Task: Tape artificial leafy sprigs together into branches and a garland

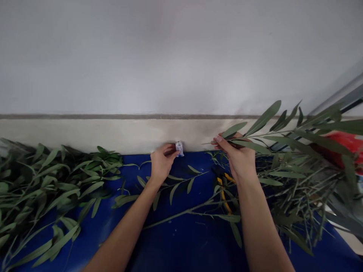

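Note:
My left hand (164,160) pinches a small white packet (179,148) with printed marks, near the back edge of the blue surface (176,245). To the right, my right hand (236,153) grips a leafy branch (266,134) close to its cut end. The bare stem tip points left, toward the packet but apart from it, and the leaves reach out to the right. Beneath and between my arms lie loose leafy sprigs (181,181). Yellow and black pliers or cutters (224,192) lie just left of my right forearm, partly behind stems.
A large heap of leafy branches (51,185) covers the left side. Many thin stems (300,192) pile up on the right, with a red object (340,145) behind them. A pale wall (159,68) rises at the back.

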Available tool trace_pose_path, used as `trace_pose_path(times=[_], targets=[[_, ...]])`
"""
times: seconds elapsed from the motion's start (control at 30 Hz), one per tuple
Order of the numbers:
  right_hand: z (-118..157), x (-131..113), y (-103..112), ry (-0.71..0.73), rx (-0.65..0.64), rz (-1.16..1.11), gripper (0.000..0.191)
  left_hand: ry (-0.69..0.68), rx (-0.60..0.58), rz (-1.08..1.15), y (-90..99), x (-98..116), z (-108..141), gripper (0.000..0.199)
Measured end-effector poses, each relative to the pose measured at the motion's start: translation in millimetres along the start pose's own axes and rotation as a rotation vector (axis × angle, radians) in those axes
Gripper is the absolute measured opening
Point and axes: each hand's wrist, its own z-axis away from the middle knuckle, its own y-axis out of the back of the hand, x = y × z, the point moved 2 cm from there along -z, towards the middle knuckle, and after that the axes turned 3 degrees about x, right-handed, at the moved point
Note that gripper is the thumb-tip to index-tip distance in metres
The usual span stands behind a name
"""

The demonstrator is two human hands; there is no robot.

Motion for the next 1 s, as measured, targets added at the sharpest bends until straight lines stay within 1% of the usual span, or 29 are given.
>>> trace_pose_path(times=[0.1, 0.17, 0.2, 0.23, 0.27, 0.3, 0.37, 0.43, 0.47, 0.5, 0.53, 0.57, 0.63, 0.7, 0.73, 0.77, 0.87, 0.93, 1.0], targets=[[-2, -2, 2, 0.023, -0.001, 0.019, 0.021, -0.026, 0.061, -0.091, 7.1, 10, 0, 0.022], [-5, -6, 6, 0.035, 0.007, 0.022, 0.021, -0.068, 0.104, -0.164, 11.3, 24, 0, 0.021], [-7, -9, 9, 0.043, 0.017, 0.019, 0.021, -0.099, 0.099, -0.192, 12.0, 34, 2, 0.018], [-8, -12, 14, 0.052, 0.033, 0.016, 0.021, -0.136, 0.068, -0.21, 11.2, 45, 4, 0.014], [-9, -16, 20, 0.061, 0.054, 0.017, 0.021, -0.171, 0.01, -0.214, 8.8, 56, 7, 0.013], [-9, -19, 26, 0.067, 0.081, 0.024, 0.022, -0.207, -0.076, -0.212, 4.8, 67, 11, 0.012], [-8, -27, 41, 0.069, 0.133, 0.051, 0.023, -0.268, -0.309, -0.191, -7.2, 87, 24, 0.009], [-4, -33, 57, 0.061, 0.164, 0.082, 0.024, -0.282, -0.597, -0.213, -22.6, 99, 42, 0.012], [-1, -35, 65, 0.057, 0.168, 0.099, 0.023, -0.273, -0.684, -0.246, -29.6, 102, 52, 0.013], [2, -38, 74, 0.057, 0.171, 0.118, 0.023, -0.273, -0.732, -0.281, -35.9, 103, 60, 0.013], [6, -40, 82, 0.058, 0.175, 0.142, 0.022, -0.29, -0.756, -0.298, -41.5, 104, 68, 0.014], [9, -42, 92, 0.062, 0.184, 0.166, 0.022, -0.324, -0.752, -0.305, -46.1, 105, 76, 0.015], [16, -45, 111, 0.065, 0.214, 0.202, 0.021, -0.408, -0.713, -0.307, -52.8, 108, 86, 0.023], [24, -47, 131, 0.046, 0.252, 0.209, 0.022, -0.478, -0.67, -0.316, -56.8, 112, 91, 0.032], [28, -46, 140, 0.025, 0.268, 0.202, 0.023, -0.505, -0.66, -0.323, -58.7, 115, 92, 0.034], [32, -45, 149, -0.001, 0.284, 0.193, 0.025, -0.528, -0.661, -0.325, -60.9, 118, 92, 0.031], [43, -40, 171, -0.064, 0.326, 0.178, 0.028, -0.573, -0.708, -0.334, -71.8, 127, 88, 0.016], [50, -37, 181, -0.067, 0.357, 0.182, 0.027, -0.572, -0.751, -0.367, -82.6, 130, 86, 0.01], [55, -34, 191, -0.04, 0.397, 0.195, 0.024, -0.55, -0.789, -0.414, -93.6, 130, 85, 0.006]])
